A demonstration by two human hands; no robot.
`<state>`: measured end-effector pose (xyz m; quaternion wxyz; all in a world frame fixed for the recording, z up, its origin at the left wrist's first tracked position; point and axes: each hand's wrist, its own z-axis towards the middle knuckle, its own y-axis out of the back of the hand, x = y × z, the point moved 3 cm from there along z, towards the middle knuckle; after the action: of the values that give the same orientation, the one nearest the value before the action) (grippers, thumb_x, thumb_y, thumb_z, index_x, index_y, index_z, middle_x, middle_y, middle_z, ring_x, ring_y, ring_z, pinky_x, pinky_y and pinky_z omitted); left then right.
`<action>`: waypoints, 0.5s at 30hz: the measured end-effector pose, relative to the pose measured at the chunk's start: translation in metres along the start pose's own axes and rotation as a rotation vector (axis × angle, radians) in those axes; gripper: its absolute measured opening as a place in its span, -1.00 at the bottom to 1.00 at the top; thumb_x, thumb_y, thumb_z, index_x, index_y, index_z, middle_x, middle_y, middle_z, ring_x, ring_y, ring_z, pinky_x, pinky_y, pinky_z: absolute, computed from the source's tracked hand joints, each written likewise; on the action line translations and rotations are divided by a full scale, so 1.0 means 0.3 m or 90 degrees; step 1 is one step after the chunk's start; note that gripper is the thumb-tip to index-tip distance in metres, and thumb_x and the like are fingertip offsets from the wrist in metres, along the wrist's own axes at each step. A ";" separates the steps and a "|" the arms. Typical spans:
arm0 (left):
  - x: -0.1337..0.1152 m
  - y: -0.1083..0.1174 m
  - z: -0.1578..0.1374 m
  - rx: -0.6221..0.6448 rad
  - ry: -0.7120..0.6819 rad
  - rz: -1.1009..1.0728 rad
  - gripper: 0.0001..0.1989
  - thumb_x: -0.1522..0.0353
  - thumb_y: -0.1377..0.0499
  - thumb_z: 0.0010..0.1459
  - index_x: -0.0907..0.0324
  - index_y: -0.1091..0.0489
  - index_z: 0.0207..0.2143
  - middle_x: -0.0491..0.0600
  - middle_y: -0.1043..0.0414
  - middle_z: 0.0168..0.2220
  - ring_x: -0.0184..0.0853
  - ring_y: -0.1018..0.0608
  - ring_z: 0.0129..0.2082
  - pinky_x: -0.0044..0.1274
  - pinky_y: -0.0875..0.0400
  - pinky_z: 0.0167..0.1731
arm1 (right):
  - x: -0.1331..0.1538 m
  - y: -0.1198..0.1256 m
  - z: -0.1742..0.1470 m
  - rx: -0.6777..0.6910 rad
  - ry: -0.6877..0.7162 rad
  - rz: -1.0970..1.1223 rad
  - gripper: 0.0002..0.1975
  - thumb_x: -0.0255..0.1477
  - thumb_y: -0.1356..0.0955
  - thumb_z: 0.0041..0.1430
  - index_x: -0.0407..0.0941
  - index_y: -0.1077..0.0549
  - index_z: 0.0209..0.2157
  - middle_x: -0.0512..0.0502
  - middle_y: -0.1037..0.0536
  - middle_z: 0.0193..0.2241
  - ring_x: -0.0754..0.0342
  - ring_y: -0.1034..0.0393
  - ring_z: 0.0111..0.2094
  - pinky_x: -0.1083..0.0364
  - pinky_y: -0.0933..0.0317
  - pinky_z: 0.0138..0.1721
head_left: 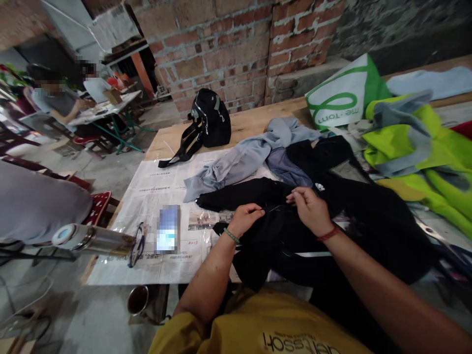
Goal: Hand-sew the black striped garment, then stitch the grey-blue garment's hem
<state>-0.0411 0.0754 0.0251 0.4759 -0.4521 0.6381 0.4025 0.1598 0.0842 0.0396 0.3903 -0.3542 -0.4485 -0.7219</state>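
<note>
Black garment (354, 211) lies spread over the table's front and hangs toward my lap. My left hand (248, 219), with a green bracelet, is closed in a pinch on the black cloth. To its right, my right hand (311, 209), wearing a red bracelet, holds thumb and fingers together just above the cloth; whatever is between them is too small to make out. A thin pale line, perhaps thread (275, 208), shows on the black cloth between my hands. Just beyond them lies a grey garment (236, 160).
Newspaper (140, 206) covers the table's left part, with a phone (167, 230), glasses (137, 245) and a steel flask (92, 239). A black bag (214, 118) stands behind. At right are a green-white bag (342, 93), yellow-green clothing (427, 147) and scissors (438, 238). People sit at far left.
</note>
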 end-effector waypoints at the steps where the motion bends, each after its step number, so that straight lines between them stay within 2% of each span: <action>1: -0.001 0.007 0.002 0.013 -0.013 0.023 -0.75 0.23 -0.18 -0.09 0.27 -0.43 -0.45 -0.18 -0.24 -0.60 -0.53 -0.22 -0.59 -0.65 -0.08 -0.56 | -0.021 -0.013 -0.014 0.005 0.035 -0.066 -0.81 -0.29 -0.22 0.15 -0.10 -0.35 -0.30 -0.07 -0.52 -0.48 0.07 -0.44 -0.48 0.07 -0.32 -0.40; 5: -0.004 0.032 0.005 0.077 -0.066 0.161 -0.79 0.29 -0.17 -0.06 0.26 -0.47 -0.43 -0.13 -0.38 -0.49 -0.47 -0.35 -0.47 -0.63 -0.22 -0.42 | -0.075 0.011 -0.011 -0.044 0.114 -0.191 -0.81 -0.33 -0.18 0.19 -0.09 -0.35 -0.28 -0.05 -0.50 -0.54 0.07 -0.42 -0.52 0.10 -0.28 -0.43; 9: -0.016 0.053 0.004 0.051 -0.081 0.303 -0.82 0.45 -0.11 -0.09 0.20 -0.50 -0.41 -0.13 -0.43 -0.48 -0.44 -0.38 -0.45 -0.62 -0.25 -0.38 | -0.098 0.070 0.024 -0.108 0.117 -0.226 -0.81 -0.33 -0.18 0.20 -0.09 -0.35 -0.29 -0.05 -0.49 -0.55 0.07 -0.42 -0.51 0.10 -0.26 -0.42; 11: -0.022 0.057 0.002 0.035 -0.055 0.297 -0.77 0.48 -0.05 -0.08 0.20 -0.49 -0.42 -0.15 -0.38 -0.55 -0.45 -0.34 -0.52 -0.62 -0.22 -0.45 | -0.106 0.083 0.030 -0.123 0.109 -0.226 -0.81 -0.33 -0.18 0.19 -0.09 -0.36 -0.29 -0.05 -0.49 -0.56 0.07 -0.41 -0.51 0.10 -0.26 -0.41; 15: -0.022 0.051 -0.001 0.011 0.029 0.133 -0.69 0.53 0.04 -0.09 0.21 -0.46 -0.39 -0.16 -0.32 -0.60 -0.49 -0.25 -0.63 -0.64 -0.16 -0.56 | -0.116 0.079 0.023 -0.114 0.107 -0.217 -0.81 -0.32 -0.19 0.18 -0.08 -0.37 -0.29 -0.04 -0.50 -0.56 0.07 -0.41 -0.51 0.10 -0.27 -0.40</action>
<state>-0.0550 0.0806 0.0327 0.4204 -0.3881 0.6959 0.4340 0.1971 0.0923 0.0209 0.2658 -0.2451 -0.4020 -0.8412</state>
